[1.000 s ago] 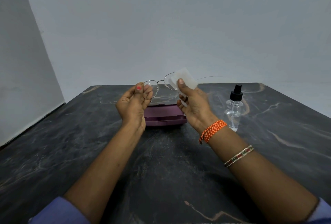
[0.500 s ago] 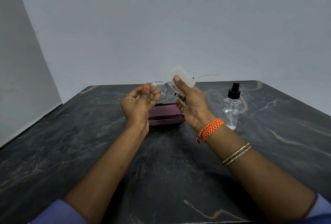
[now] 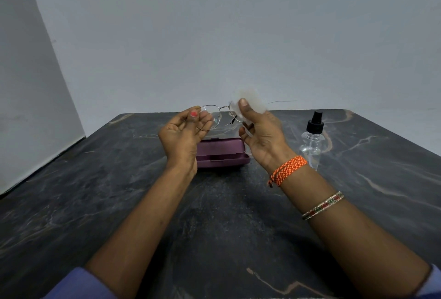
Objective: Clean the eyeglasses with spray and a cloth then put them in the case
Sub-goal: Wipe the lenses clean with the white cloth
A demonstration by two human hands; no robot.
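Bench [image 3: 119, 203] carries the shut purple case [image 3: 220, 153] and spray bottle [image 3: 312, 146]. Eyeglasses [image 3: 211, 117] held above the case: left hand [image 3: 183, 131] grip pinches the left lens, right hand [image 3: 260, 131] grip pinches the cloth [image 3: 253, 103] on the right lens. Cloth now blurred and higher than a second ago, so wiping is underway; casing not yet due.

One head-worn camera looks forward and down, close over the table [image 3: 119, 203].

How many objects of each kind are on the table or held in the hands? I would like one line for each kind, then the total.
Eyeglasses: 1
Cleaning cloth: 1
Spray bottle: 1
Purple case: 1
Total: 4
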